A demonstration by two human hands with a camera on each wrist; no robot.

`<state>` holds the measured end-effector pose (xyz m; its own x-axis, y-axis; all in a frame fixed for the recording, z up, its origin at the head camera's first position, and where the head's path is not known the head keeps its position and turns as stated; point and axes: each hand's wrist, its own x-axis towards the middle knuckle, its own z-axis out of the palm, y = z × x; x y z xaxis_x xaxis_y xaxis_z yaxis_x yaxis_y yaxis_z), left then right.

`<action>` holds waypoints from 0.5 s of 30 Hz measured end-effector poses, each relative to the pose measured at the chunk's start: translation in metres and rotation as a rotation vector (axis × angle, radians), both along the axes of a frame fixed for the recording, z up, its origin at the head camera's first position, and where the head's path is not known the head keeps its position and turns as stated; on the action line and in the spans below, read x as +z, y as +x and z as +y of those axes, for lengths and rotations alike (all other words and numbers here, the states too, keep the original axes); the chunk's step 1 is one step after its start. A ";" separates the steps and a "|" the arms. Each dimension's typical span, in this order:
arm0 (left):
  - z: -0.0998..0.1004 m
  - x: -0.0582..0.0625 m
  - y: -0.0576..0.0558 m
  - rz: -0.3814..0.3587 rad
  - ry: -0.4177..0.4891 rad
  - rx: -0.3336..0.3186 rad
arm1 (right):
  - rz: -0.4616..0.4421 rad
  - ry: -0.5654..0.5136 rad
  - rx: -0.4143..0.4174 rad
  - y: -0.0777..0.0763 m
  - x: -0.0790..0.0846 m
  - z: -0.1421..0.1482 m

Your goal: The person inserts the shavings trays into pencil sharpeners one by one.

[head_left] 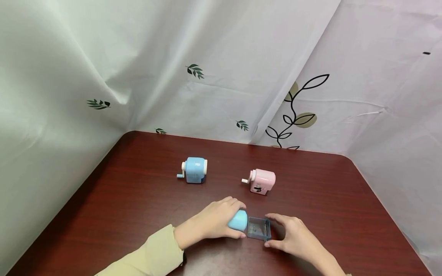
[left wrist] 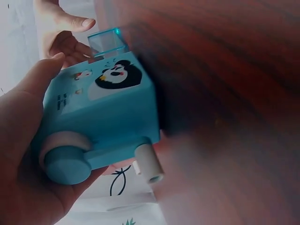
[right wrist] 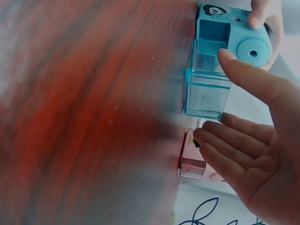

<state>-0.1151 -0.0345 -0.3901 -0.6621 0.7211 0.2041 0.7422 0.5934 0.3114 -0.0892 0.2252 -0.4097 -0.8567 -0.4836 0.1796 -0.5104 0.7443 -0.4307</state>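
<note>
My left hand [head_left: 221,219] grips a blue crank pencil sharpener [left wrist: 112,101] with a panda picture on its side, tipped over on the table. Its crank handle [left wrist: 149,161] points toward the left wrist camera. A clear blue shavings drawer [head_left: 258,229] sticks out of the sharpener's right end, with small dark specks inside. Around the drawer's outer end is my right hand [head_left: 298,237], thumb and fingers spread to either side, fingertips right by its corners. In the right wrist view, the thumb [right wrist: 234,65] overlaps the drawer's edge and the palm is bare.
Farther back on the dark red-brown table [head_left: 148,207] stand a lighter blue crank sharpener [head_left: 195,170] on the left and a pink one [head_left: 263,181] nearer the hands. White curtain [head_left: 214,99] with leaf prints hangs behind the table and along its sides.
</note>
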 end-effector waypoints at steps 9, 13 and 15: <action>-0.001 -0.005 0.000 0.013 0.013 -0.001 | 0.001 -0.008 0.035 -0.001 -0.001 -0.001; -0.001 -0.006 0.000 0.014 0.021 -0.001 | 0.005 -0.007 0.047 -0.002 -0.003 -0.002; -0.001 -0.007 0.000 0.013 0.030 -0.001 | 0.006 -0.006 0.053 -0.002 -0.003 -0.002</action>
